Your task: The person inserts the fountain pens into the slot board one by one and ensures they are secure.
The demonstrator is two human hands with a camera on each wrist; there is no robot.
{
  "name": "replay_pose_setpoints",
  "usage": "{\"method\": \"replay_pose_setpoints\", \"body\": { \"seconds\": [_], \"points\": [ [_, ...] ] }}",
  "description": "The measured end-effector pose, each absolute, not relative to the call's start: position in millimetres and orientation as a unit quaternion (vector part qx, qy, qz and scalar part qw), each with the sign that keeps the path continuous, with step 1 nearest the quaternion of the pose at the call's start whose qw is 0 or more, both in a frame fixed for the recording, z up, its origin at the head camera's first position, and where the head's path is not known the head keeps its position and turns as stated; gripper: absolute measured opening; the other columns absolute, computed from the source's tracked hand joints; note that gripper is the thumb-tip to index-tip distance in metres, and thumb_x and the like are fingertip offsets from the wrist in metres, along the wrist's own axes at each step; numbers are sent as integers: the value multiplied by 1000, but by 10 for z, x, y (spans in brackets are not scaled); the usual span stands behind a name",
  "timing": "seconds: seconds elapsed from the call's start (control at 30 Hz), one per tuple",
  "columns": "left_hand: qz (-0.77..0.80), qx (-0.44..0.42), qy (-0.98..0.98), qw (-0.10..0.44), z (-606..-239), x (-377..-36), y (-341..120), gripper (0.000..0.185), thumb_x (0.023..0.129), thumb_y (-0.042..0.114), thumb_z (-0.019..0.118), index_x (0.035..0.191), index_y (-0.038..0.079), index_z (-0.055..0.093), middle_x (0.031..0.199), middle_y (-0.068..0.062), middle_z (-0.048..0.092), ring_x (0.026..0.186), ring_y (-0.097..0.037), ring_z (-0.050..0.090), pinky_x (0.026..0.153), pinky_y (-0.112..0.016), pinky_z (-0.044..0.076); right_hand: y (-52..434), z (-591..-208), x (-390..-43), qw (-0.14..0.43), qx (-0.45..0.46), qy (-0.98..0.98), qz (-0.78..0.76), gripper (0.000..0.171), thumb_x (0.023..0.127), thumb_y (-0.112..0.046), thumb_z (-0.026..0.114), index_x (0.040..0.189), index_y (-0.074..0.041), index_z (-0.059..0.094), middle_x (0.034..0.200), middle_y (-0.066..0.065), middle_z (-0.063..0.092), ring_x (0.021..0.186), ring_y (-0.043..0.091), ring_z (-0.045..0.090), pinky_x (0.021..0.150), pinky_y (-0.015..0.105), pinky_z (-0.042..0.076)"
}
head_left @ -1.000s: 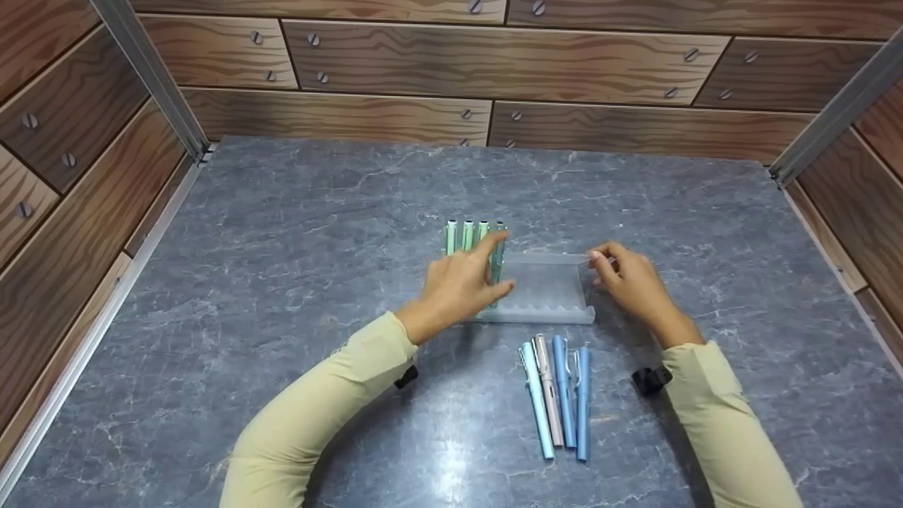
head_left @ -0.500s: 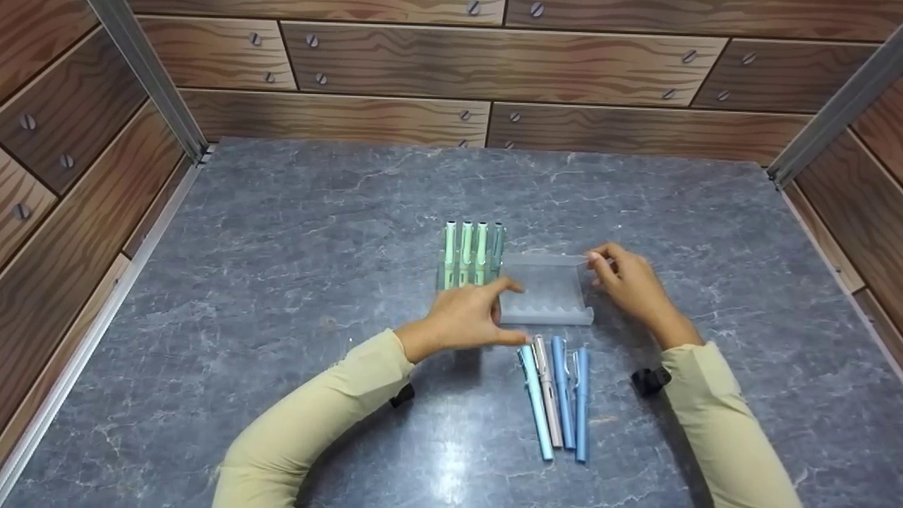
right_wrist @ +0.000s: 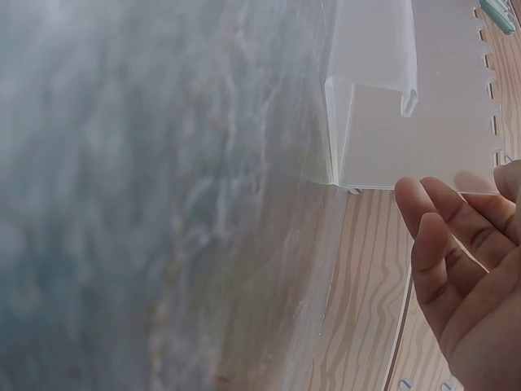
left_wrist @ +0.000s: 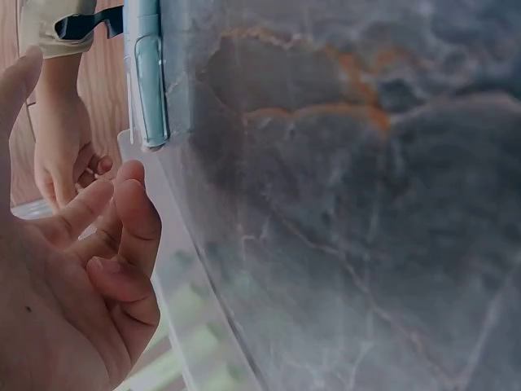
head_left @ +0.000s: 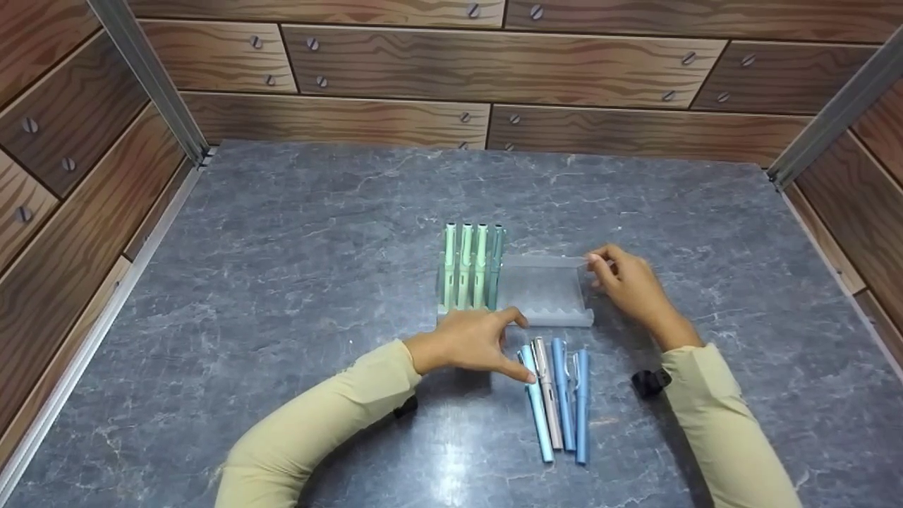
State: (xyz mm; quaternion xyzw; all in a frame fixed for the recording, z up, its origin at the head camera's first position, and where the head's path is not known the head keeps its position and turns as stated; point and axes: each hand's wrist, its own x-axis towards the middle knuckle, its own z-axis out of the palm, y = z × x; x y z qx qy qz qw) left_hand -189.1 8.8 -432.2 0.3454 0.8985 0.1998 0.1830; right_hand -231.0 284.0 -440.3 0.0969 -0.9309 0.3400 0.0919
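The left hand (head_left: 474,343), fingers loosely spread and holding nothing, hovers just left of the pale turquoise pen (head_left: 536,403) (long axis toward the worktop's near edge); the right hand (head_left: 630,287) pinches the clear pen tray's (head_left: 547,291) far right corner.

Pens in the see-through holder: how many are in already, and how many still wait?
Four pens, three green and a teal one, already sit side by side in the clear holder. The left hand reaches to the nearest of four loose pens on the table; it grips none yet. The right hand touches the holder's far right corner. Four pens are left, and the holder's right half is bare.
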Motion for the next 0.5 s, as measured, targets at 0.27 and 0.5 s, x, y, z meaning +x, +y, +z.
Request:
{"method": "replay_pose_setpoints", "body": {
  "seconds": [0.27,0.5],
  "points": [
    [172,348,901,195,-4371,-1871,141,82,65,76,68,130,30,50,77,13,58,69,-6,55,50,-26,42,2841,-4401,-2302,94,94,-932,339,26,101,-18,49,104,4,62,94,22,70,72,31,68,59,16,45],
    [153,358,902,188,-4439,-1878,166,80,66,74,69,129,28,50,71,10,50,66,-8,50,49,-25,36,2838,-4404,-2298,90,95,-930,343,26,101,-18,48,105,5,62,94,23,69,72,31,68,60,15,46]
  ]
}}
